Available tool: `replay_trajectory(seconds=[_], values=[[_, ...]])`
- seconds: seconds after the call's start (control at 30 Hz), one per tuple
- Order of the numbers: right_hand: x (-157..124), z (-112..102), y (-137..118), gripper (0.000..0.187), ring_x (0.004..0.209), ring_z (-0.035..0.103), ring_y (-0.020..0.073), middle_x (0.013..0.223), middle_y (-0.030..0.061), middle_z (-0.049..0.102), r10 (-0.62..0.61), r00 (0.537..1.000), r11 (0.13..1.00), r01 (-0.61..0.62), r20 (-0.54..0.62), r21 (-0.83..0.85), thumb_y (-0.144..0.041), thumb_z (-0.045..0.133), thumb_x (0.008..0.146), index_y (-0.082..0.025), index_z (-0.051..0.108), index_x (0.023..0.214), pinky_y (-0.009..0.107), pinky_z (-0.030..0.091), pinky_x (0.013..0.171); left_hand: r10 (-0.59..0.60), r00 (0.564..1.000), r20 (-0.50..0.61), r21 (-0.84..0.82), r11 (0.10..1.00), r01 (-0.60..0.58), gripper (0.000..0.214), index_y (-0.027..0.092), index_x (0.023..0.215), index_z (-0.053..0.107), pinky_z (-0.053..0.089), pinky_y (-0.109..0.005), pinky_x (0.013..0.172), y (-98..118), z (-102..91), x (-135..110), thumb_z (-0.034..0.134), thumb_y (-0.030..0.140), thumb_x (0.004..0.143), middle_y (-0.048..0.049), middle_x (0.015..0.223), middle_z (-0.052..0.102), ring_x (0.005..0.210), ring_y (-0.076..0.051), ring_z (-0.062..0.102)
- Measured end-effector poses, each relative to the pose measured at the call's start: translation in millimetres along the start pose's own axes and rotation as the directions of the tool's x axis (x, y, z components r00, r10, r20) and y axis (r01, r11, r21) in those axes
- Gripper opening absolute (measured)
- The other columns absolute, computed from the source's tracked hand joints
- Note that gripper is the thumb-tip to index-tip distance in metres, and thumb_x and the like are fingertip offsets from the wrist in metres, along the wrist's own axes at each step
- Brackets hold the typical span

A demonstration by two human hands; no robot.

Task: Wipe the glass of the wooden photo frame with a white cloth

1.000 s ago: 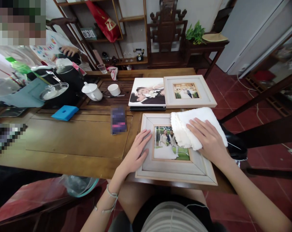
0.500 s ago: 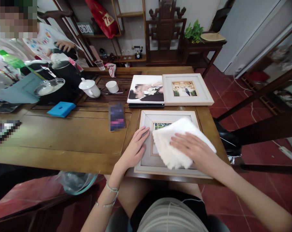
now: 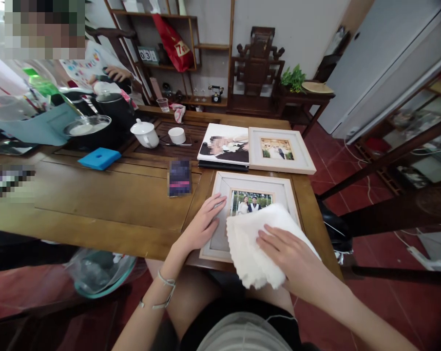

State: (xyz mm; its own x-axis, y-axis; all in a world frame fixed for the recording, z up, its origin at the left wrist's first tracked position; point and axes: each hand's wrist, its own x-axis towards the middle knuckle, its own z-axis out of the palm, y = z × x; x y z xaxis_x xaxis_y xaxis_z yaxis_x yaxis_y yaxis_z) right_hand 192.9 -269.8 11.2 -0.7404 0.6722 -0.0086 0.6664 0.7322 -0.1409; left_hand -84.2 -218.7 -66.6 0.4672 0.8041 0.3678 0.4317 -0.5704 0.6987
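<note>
A picture frame (image 3: 216, 243) with a pale border lies flat near the table's front edge, a photo of two people (image 3: 255, 200) in its middle. My left hand (image 3: 204, 222) rests on the frame's left side, fingers stretched out over the border. Over the lower right of the frame, my right hand (image 3: 284, 248) presses on a white cloth (image 3: 249, 243) and holds it. The cloth covers the lower part of the photo and hangs past the front edge of the frame.
Behind lie a second framed photo (image 3: 304, 156) and a white photo panel (image 3: 225, 129). A phone-sized dark object (image 3: 180, 178), blue block (image 3: 99, 159), lidded cup (image 3: 144, 134) and small cup (image 3: 177, 135) stand leftward. A person (image 3: 96, 63) is at far left; a lined bin (image 3: 103, 273) sits below.
My right hand and the cloth have moved down toward me across the frame, uncovering more of the photo. My left hand stays on the frame's left side. The camera view has shifted.
</note>
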Motion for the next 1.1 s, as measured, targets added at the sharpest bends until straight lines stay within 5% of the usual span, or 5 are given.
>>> replay_trajectory(seconds=[0.33, 0.5, 0.7, 0.83, 1.1], values=[[28, 15, 96, 0.061, 0.137, 0.038, 0.0325, 0.139, 0.0178, 0.053, 0.202, 0.927, 0.97, -0.234, -0.317, -0.068, -0.002, 0.051, 0.07, -0.008, 0.054, 0.13, 0.055, 0.032, 0.111, 0.005, 1.0, 0.021, 0.0, 1.0, -0.005, 0.058, 0.026, 0.148, 0.035, 0.02, -0.061, 0.117, 0, -1.0, 1, 0.037, 0.009, 0.092, -0.0095, 0.151, 0.038, 0.145, -0.029, 0.022], [34, 16, 64, 0.056, 0.132, 0.044, 0.0359, 0.133, 0.0233, 0.057, 0.214, 0.94, 0.961, -0.251, -0.265, -0.113, -0.003, 0.056, 0.067, -0.004, 0.058, 0.123, 0.055, 0.031, 0.11, 0.018, 1.0, 0.013, 0.015, 1.0, -0.018, 0.055, 0.026, 0.147, 0.037, 0.019, -0.061, 0.117, -2, 0.0, 0, 0.038, 0.012, 0.094, -0.0098, 0.151, 0.039, 0.145, -0.028, 0.023], [-8, 7, -1, 0.063, 0.13, 0.048, 0.0287, 0.134, 0.0147, 0.059, -0.02, 0.999, 0.996, 0.024, -0.043, 0.089, -0.001, 0.055, 0.063, -0.011, 0.058, 0.126, 0.048, 0.037, 0.11, 0.012, 1.0, 0.011, 0.022, 1.0, -0.012, 0.052, 0.027, 0.146, 0.038, 0.019, -0.059, 0.118, -3, 1.0, -1, 0.039, 0.016, 0.095, -0.0092, 0.151, 0.04, 0.145, -0.028, 0.023], [-19, 7, 22, 0.066, 0.135, 0.043, 0.0248, 0.139, 0.0089, 0.056, -0.034, 0.994, 0.989, 0.048, -0.1, 0.141, 0.0, 0.052, 0.067, -0.017, 0.055, 0.131, 0.048, 0.032, 0.113, 0.014, 1.0, 0.014, 0.03, 0.999, -0.015, 0.052, 0.027, 0.146, 0.038, 0.018, -0.058, 0.118, -4, 0.8, -1, 0.04, 0.018, 0.095, -0.0095, 0.151, 0.039, 0.145, -0.028, 0.023], [27, 15, 97, 0.058, 0.137, 0.038, 0.0325, 0.138, 0.018, 0.055, 0.222, 0.91, 0.967, -0.25, -0.351, -0.038, -0.004, 0.054, 0.07, -0.007, 0.056, 0.128, 0.056, 0.033, 0.11, 0.028, 0.999, 0.018, 0.046, 0.999, -0.029, 0.051, 0.026, 0.146, 0.038, 0.018, -0.058, 0.117, -5, 1.4, -2, 0.038, 0.018, 0.096, -0.0099, 0.151, 0.039, 0.145, -0.027, 0.023]])
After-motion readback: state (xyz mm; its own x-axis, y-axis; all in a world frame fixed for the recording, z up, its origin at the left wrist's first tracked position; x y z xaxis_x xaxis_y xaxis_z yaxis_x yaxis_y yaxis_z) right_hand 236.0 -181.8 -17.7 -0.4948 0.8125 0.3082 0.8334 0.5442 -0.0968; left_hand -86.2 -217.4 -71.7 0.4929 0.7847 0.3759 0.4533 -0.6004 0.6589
